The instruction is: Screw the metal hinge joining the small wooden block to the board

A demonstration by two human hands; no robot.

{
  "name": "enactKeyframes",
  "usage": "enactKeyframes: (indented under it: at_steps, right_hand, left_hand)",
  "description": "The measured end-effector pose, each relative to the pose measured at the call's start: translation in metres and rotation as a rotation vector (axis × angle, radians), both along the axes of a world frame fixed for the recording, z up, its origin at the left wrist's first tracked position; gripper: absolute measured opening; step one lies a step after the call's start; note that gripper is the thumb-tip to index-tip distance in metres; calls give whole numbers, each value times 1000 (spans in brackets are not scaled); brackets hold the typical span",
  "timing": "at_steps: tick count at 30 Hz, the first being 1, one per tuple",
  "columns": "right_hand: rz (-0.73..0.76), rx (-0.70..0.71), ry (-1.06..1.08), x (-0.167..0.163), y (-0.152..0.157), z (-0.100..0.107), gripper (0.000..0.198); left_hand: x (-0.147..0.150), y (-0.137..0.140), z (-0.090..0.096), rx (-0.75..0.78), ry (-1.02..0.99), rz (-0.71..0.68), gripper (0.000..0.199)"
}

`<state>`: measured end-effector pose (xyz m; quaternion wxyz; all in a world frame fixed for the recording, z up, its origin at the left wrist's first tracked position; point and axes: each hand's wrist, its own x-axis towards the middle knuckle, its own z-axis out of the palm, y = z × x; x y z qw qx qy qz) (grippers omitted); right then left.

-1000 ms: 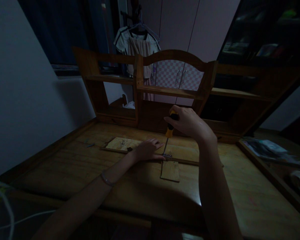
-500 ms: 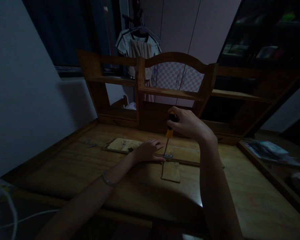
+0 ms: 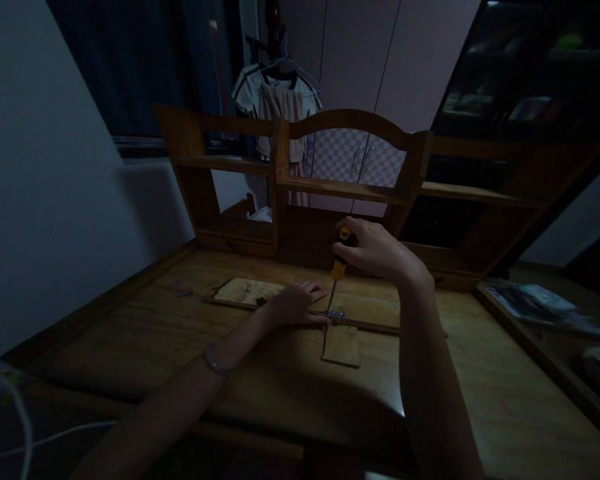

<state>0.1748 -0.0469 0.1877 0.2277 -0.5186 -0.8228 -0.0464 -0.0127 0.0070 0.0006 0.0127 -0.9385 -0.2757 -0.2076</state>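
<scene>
My right hand [image 3: 375,247] is wrapped round the yellow and black handle of a screwdriver [image 3: 338,269]. Its thin shaft slants down to a small metal hinge or bracket [image 3: 337,314]; the tip's exact contact is too dark to make out. My left hand [image 3: 297,303] lies flat on a long wooden board [image 3: 370,311], thumb and fingers apart on either side of the screwdriver's tip. On the near side of the bracket, a small square wooden piece [image 3: 341,345] rests on the desk. The long board's left part has a rough, pale surface.
The wooden desk [image 3: 180,347] carries a few small metal bits [image 3: 184,293] at left. A wooden shelf unit [image 3: 350,190] rises along the back. Papers and bags [image 3: 545,300] lie beyond a raised edge at right. A white cable [image 3: 25,420] hangs at the lower left.
My right hand has turned slightly on the screwdriver handle, and the handle's yellow end shows more. My left hand stays in place on the board.
</scene>
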Motion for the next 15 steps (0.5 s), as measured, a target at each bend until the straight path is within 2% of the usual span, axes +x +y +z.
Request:
enactKeyframes:
  at_steps: [4,9,15]
  right_hand:
    - [34,5,8,0,0,-1,33]
    - [-32,-2,2,1,0,-1,37]
    - [31,-19,18,3,0,-1,37]
  left_hand:
    - [3,-4,5,-11,-37,-33,71]
    - [8,-12,5,-52,-145,-121,52]
    - [10,-17,1,-119,-190,-86,39]
